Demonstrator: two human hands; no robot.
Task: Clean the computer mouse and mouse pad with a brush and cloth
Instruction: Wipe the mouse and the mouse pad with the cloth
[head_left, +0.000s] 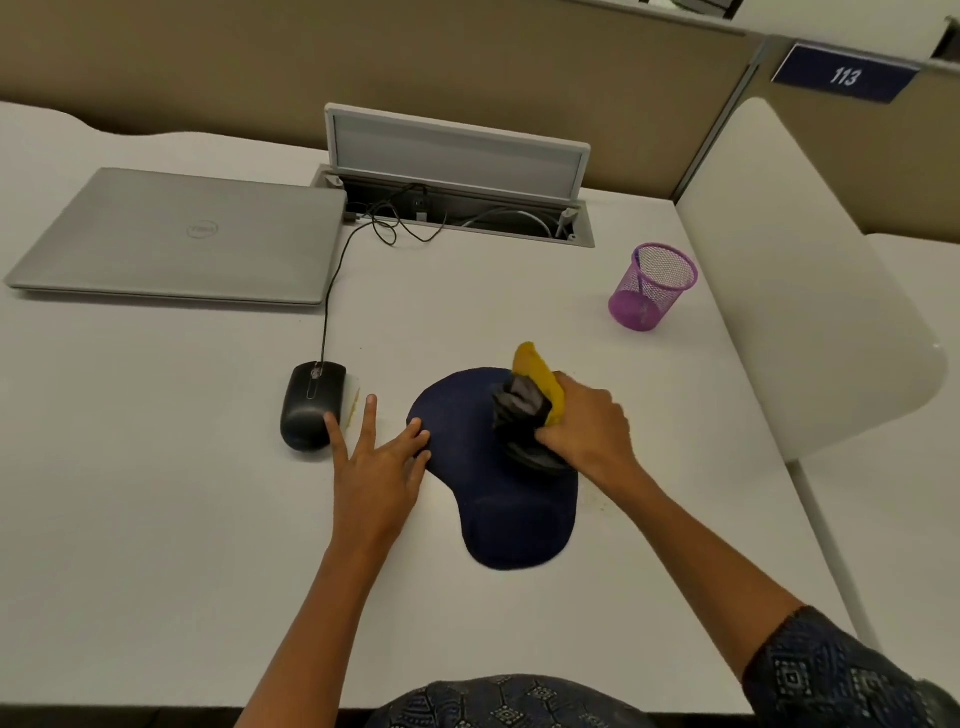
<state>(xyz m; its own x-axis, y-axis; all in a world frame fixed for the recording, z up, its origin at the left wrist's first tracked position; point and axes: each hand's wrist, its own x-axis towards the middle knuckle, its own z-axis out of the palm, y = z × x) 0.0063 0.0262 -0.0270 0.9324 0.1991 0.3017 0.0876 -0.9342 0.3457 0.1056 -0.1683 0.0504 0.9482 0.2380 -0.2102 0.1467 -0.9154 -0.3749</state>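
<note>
Sweeping the navy mouse pad with a yellow-handled brush gripped in my right hand, my left hand spreads open fingers on the counter, bracing the pad's edge so it cannot slide.

One mouse; one mouse pad; one brush

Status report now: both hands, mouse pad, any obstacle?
Right hand grips yellow-handled brush on dark blue mouse pad. Left hand flat, steadying pad edge. No obstacle.
</note>
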